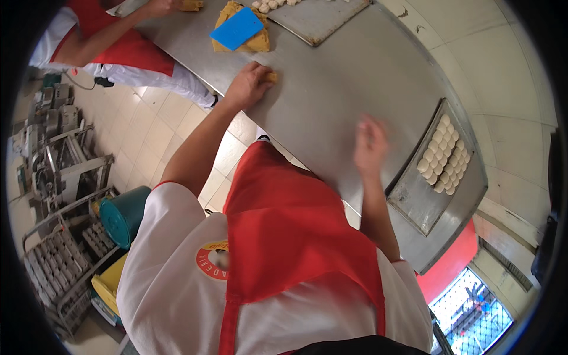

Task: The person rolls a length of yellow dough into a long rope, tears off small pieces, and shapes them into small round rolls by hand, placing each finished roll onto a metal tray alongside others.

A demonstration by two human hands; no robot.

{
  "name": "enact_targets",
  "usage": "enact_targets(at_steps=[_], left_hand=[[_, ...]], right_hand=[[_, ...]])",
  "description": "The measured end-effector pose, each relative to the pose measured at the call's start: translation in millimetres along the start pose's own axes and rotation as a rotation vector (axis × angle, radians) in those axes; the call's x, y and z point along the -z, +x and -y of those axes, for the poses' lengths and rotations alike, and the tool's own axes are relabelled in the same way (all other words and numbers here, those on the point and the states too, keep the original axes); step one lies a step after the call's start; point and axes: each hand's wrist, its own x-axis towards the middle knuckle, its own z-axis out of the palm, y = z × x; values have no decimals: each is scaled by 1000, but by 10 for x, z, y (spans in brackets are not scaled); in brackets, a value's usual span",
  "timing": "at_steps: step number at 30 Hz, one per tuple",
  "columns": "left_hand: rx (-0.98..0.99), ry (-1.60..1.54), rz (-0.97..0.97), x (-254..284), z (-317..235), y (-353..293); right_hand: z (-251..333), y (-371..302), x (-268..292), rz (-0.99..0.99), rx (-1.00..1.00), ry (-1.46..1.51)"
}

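My left hand (248, 86) is closed on a small piece of yellow dough (271, 77) at the left side of the steel table (331, 118). Further to the right, my right hand (371, 142) is over the table, blurred by motion, its fingers loosely stretched and nothing visible in them. Beyond my left hand lies a folded slab of yellow dough (259, 42). Resting on top of that slab is a flat blue dough scraper (236, 28).
At the right, a metal tray (414, 204) carries rows of pale dough balls (438, 151). Another tray (316, 26) at the far edge holds pale pieces. A co-worker in a red apron (133, 50) stands at the left, a hand on yellow dough. Racks and a teal bucket (121, 216) stand left.
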Motion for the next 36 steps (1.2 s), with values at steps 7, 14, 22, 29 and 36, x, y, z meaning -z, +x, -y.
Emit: enact_targets(at_steps=[7,14,22,29,36], left_hand=[[-153,-350,-37,332,-276,54],[-282,-250,139,367,190,308],[47,-580,-83,539,-2,591],[376,-960,55,599,181,504],[600,-1283,326,452,452,310]], right_hand=[[973,797,-1707,343,-384,546],[936,928,-1892,179,-406,396],[1440,1685,-1913,252,-469,712],[695,3770,-2447,19,35,-538],[433,3682,-2194,-68,-1,-335]])
